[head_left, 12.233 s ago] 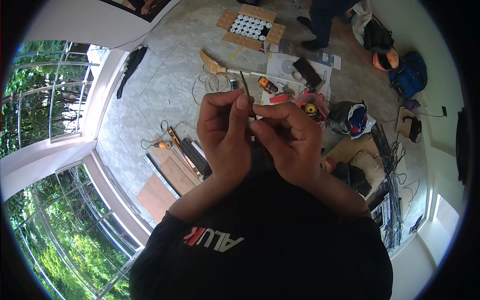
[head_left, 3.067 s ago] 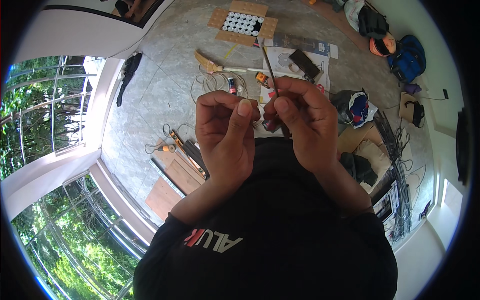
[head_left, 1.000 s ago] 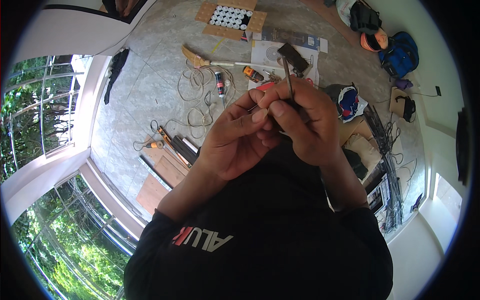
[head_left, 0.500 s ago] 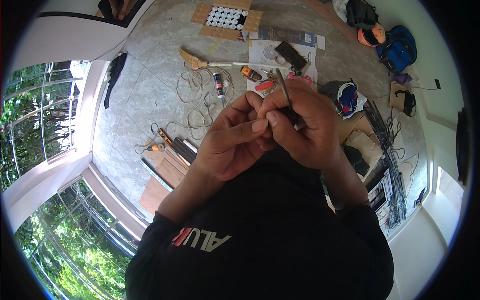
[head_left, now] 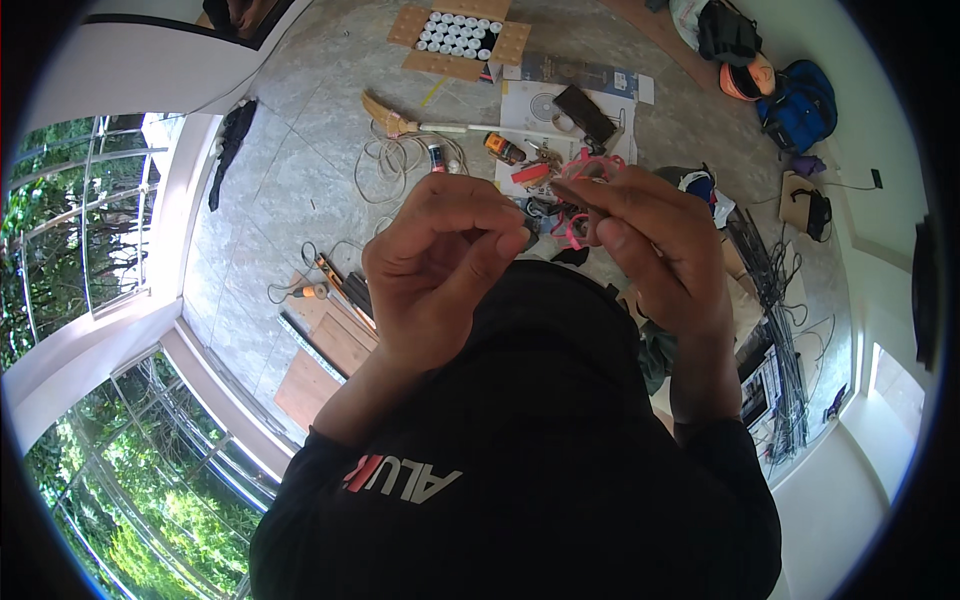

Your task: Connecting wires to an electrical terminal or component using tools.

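Note:
My left hand (head_left: 435,265) is raised in front of my chest, its thumb and index finger pressed together. Whatever sits in that pinch is too small or hidden to name. Apart from it, to the right, my right hand (head_left: 665,250) closes its fingers on a thin dark rod (head_left: 572,194), whose end points toward the left hand. Most of the rod is covered by the fingers. On the floor behind the hands lie pink-red looped straps (head_left: 590,165) among small tools, partly hidden.
An open carton (head_left: 413,27) of white-topped cylinders stands far off. Nearer lie a broom (head_left: 388,118), coiled cable (head_left: 378,170), an orange-black bottle (head_left: 503,148) and wooden boards (head_left: 325,350). To the right are a blue backpack (head_left: 800,105) and a bundle of black wires (head_left: 780,330).
My hands have moved apart, the left one leftward and the right one rightward. The rod, upright before, now points left and shows shorter. The pink straps have come into view between the hands.

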### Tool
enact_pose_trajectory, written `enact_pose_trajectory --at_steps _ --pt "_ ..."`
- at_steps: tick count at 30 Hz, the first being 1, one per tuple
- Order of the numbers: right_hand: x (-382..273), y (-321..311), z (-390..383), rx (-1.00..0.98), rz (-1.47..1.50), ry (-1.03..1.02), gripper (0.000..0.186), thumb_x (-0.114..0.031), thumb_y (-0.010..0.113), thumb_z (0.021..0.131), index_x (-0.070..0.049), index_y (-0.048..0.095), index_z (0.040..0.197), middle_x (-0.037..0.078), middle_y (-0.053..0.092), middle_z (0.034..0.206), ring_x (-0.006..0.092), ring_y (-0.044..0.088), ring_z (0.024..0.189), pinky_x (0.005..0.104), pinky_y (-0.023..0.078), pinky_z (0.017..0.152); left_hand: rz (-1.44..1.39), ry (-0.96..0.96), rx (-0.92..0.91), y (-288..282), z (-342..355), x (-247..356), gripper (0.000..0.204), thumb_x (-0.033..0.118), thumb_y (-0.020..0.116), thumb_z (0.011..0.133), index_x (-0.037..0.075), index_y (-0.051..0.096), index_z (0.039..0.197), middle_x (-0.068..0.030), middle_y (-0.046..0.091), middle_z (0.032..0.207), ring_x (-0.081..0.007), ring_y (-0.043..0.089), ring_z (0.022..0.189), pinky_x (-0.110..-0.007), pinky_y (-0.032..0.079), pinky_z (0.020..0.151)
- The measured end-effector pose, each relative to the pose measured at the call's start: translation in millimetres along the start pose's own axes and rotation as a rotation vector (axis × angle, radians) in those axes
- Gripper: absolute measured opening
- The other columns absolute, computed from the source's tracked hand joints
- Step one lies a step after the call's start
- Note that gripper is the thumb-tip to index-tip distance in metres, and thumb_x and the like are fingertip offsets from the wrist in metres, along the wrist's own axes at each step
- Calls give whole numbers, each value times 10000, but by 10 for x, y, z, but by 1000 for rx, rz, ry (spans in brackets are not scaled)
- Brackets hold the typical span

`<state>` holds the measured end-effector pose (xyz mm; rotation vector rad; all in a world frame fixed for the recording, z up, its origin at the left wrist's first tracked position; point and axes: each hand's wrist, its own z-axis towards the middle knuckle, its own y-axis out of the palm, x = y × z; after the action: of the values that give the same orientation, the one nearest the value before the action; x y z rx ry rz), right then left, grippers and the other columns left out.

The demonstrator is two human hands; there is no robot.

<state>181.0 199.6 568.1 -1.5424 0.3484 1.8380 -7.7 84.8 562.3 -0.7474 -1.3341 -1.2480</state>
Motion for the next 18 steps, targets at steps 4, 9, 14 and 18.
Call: enact_pose_trajectory --at_steps 4,9,14,18 --pt "-114 -41 56 16 -213 -50 330 3 645 856 -29 678 1183 112 669 838 217 634 737 310 488 676 2 -33 -21 -17 -10 1 155 -90 598 897 -54 629 1044 -139 597 1004 -168 597 902 -277 497 792" --pt "-134 20 51 125 -166 -66 269 -7 676 836 -56 708 1099 77 701 855 216 666 758 328 498 693 141 42 -35 -27 2 30 153 -114 660 841 -62 657 986 -121 631 970 -162 621 884 -270 495 772" --pt "-156 -99 72 -32 -359 -137 155 -32 689 821 -91 712 963 43 700 845 212 660 754 334 470 713 363 141 -70 -46 -3 111 217 -167 698 765 -45 675 944 -115 629 939 -158 622 844 -256 498 721" --pt "-192 -135 72 -26 -487 -191 152 -68 698 811 -121 728 950 22 682 815 192 648 766 328 453 731 458 150 -106 -59 -3 153 226 -179 713 736 -47 691 918 -118 645 901 -160 640 797 -257 507 661"
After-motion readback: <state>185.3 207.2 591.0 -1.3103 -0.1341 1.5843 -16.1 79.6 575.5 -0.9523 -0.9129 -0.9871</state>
